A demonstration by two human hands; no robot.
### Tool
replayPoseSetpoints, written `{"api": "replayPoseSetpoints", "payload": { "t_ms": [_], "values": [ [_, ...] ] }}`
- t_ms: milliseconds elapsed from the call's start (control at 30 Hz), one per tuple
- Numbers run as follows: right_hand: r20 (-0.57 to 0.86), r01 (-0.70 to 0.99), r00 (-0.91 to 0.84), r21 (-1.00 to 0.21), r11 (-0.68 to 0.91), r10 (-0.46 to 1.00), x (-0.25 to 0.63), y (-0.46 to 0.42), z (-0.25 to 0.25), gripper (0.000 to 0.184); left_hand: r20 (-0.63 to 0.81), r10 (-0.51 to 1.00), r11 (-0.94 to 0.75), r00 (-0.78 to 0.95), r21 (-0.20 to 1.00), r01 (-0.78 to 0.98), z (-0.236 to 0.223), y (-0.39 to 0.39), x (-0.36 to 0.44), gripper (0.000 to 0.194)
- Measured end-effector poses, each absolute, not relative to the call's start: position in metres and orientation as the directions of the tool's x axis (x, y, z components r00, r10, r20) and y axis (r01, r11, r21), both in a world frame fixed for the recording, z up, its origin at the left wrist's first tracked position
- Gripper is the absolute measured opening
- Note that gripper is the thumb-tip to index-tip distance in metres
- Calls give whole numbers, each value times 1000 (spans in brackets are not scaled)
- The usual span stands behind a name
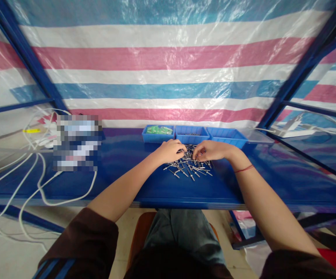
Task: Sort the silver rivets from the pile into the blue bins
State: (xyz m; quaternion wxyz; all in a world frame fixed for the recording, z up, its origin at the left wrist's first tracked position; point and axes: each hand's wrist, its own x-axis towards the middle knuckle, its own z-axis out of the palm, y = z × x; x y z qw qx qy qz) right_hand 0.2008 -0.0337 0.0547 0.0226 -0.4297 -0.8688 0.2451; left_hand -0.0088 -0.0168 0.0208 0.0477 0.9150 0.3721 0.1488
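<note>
A loose pile of silver blind rivets (191, 171) lies on the blue table in front of me, their thin stems pointing every way. At the pile's left edge is my left hand (172, 151), its fingers curled together down among the rivets. From the right my right hand (209, 150) reaches over the pile, fingers bent downward and closed near the thumb. Both fingertips touch or nearly touch rivets. Whatever either hand pinches is too small and partly hidden to make out. A thin red string circles my right wrist.
Behind the pile stand three blue bins: one with green packets (158, 130), a middle bin (192, 138) with some rivets, and a right bin (228, 135). White cables (42, 182) cross the table's left side. A striped sheet (168, 58) hangs behind, between blue frame posts.
</note>
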Motion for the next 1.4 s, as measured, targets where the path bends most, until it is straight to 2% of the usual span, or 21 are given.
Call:
{"api": "replayPoseSetpoints", "payload": {
  "t_ms": [233,400,567,700,800,900,1067,1167,1300,1400],
  "values": [
    [-189,804,-541,-400,439,819,203,-36,56,25,227,698,-716,679,194,671,21,-17,-9,28],
    [-190,825,-515,-373,424,836,203,-33,52,17,200,703,-711,682,200,674,22,-18,-9,29],
    [-101,836,-506,-302,458,856,201,-29,49,17,211,699,-715,683,214,666,21,-18,-9,28],
    [-37,804,-512,-372,464,858,200,-30,49,9,212,695,-719,687,218,660,21,-17,-9,28],
    [-96,792,-527,-416,447,845,201,-31,50,12,206,696,-718,688,215,662,21,-17,-8,28],
    [-141,799,-540,-396,452,830,201,-31,49,12,208,694,-720,689,210,661,21,-17,-8,28],
    [-134,816,-526,-358,454,840,200,-30,49,10,227,688,-726,689,209,656,19,-16,-8,26],
    [-19,789,-527,-383,480,850,199,-29,49,9,304,670,-741,677,238,627,21,-15,-8,24],
    [247,672,-493,-502,545,834,195,-28,47,14,497,634,-773,592,410,484,28,-15,-5,23],
    [333,589,-474,-568,575,815,190,-28,47,18,566,655,-755,501,517,404,32,-17,-2,13]
  ]
}}
